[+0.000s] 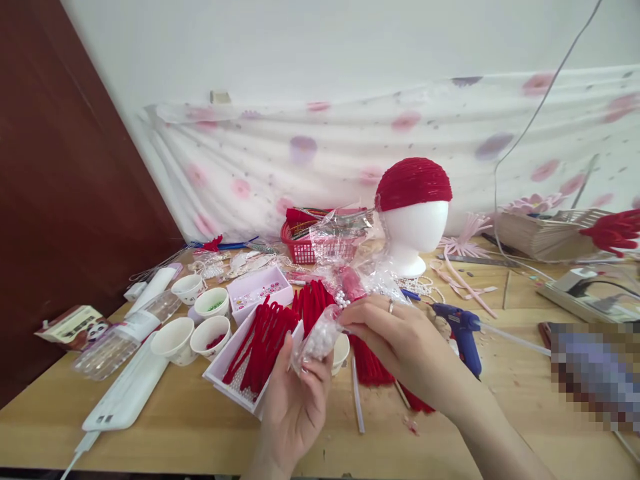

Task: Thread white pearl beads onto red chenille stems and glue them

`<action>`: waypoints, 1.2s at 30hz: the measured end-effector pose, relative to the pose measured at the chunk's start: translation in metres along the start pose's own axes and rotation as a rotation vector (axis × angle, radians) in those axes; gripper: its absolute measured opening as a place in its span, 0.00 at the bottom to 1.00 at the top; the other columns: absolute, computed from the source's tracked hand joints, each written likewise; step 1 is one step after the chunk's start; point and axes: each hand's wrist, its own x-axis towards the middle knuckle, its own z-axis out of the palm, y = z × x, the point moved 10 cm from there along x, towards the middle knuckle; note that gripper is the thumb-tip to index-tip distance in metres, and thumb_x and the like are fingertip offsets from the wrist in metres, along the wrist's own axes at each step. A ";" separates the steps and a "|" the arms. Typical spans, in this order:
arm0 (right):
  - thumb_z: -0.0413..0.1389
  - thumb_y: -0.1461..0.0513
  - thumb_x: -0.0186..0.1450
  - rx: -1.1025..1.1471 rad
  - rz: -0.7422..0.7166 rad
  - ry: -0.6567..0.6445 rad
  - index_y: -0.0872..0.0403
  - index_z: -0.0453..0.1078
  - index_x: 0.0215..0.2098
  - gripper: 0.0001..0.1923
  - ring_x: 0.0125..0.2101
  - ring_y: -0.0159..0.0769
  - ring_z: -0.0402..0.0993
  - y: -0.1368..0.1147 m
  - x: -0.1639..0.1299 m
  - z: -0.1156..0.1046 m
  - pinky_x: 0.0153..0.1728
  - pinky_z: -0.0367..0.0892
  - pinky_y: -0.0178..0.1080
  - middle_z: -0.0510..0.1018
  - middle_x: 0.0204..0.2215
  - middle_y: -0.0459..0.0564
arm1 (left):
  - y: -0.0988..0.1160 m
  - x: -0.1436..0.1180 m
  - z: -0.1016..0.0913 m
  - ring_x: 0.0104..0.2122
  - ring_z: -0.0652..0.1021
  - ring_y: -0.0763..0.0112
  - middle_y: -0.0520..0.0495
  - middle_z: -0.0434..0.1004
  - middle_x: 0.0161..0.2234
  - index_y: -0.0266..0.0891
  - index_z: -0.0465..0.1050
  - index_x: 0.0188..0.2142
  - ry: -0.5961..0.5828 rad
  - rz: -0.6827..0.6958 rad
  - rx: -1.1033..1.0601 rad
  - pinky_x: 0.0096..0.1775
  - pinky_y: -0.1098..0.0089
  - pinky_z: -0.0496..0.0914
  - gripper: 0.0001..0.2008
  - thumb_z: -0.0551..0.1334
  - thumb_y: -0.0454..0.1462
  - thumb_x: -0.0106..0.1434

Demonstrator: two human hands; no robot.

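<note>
Grasping a bead bag [319, 339] in the left hand [300, 403], pinching its end with the right hand [400, 343], over the near tabletop [185, 427]. Backed by flowered sheeting [265, 157] along a white wall [300, 47].

The left hand [300, 410] is turned palm up, thumb raised, fingers curled in a closed grip. The right hand [395, 340] is back uppermost, its fingers pinched together near the left ones. The bare right forearm [493, 427] slants up from the lower right.
</note>
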 end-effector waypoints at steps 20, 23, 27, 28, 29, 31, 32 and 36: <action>0.56 0.55 0.68 0.457 0.422 0.121 0.52 0.68 0.35 0.09 0.30 0.36 0.74 0.113 0.020 0.001 0.33 0.70 0.39 0.75 0.30 0.46 | 0.013 0.005 0.037 0.31 0.85 0.67 0.33 0.84 0.33 0.14 0.61 0.58 0.134 0.150 0.568 0.34 0.75 0.78 0.29 0.41 0.42 0.76; 0.57 0.49 0.67 0.481 0.469 0.107 0.52 0.65 0.34 0.15 0.30 0.38 0.75 0.126 0.018 0.010 0.33 0.72 0.40 0.75 0.30 0.47 | 0.010 0.005 0.040 0.32 0.85 0.65 0.31 0.84 0.38 0.16 0.61 0.59 0.145 0.164 0.653 0.34 0.74 0.78 0.27 0.41 0.40 0.76; 0.56 0.45 0.65 0.465 0.506 0.096 0.53 0.65 0.34 0.19 0.30 0.41 0.76 0.138 0.014 0.019 0.34 0.75 0.44 0.75 0.29 0.49 | 0.001 0.008 0.046 0.33 0.84 0.64 0.28 0.80 0.47 0.20 0.66 0.56 0.121 0.138 0.730 0.36 0.71 0.77 0.25 0.42 0.40 0.75; 0.56 0.45 0.65 0.457 0.510 0.094 0.53 0.66 0.35 0.20 0.30 0.41 0.76 0.140 0.014 0.020 0.34 0.75 0.44 0.75 0.29 0.50 | 0.000 0.010 0.047 0.34 0.84 0.64 0.28 0.80 0.47 0.21 0.68 0.54 0.115 0.134 0.739 0.37 0.70 0.77 0.25 0.42 0.40 0.75; 0.55 0.45 0.65 0.447 0.510 0.093 0.53 0.66 0.34 0.20 0.30 0.41 0.76 0.141 0.014 0.021 0.34 0.75 0.45 0.75 0.29 0.50 | 0.000 0.011 0.048 0.34 0.84 0.65 0.28 0.80 0.47 0.22 0.70 0.52 0.113 0.141 0.750 0.37 0.69 0.77 0.24 0.43 0.40 0.75; 0.55 0.46 0.66 0.419 0.503 0.090 0.54 0.66 0.33 0.19 0.29 0.41 0.76 0.141 0.015 0.020 0.34 0.74 0.45 0.76 0.27 0.50 | 0.007 0.014 0.049 0.32 0.82 0.67 0.30 0.80 0.44 0.24 0.74 0.45 0.122 0.195 0.791 0.35 0.70 0.75 0.21 0.48 0.39 0.73; 0.55 0.48 0.66 0.400 0.497 0.088 0.54 0.67 0.33 0.18 0.29 0.41 0.76 0.140 0.016 0.018 0.34 0.74 0.45 0.76 0.27 0.50 | 0.013 0.016 0.051 0.30 0.80 0.69 0.34 0.81 0.40 0.25 0.76 0.41 0.120 0.235 0.825 0.33 0.71 0.74 0.18 0.51 0.38 0.71; 0.55 0.54 0.67 0.320 0.457 0.076 0.54 0.69 0.33 0.11 0.31 0.40 0.74 0.127 0.025 0.006 0.34 0.71 0.42 0.77 0.29 0.50 | 0.029 0.022 0.069 0.25 0.74 0.76 0.49 0.74 0.26 0.34 0.74 0.30 0.048 0.401 1.038 0.29 0.76 0.69 0.06 0.63 0.36 0.61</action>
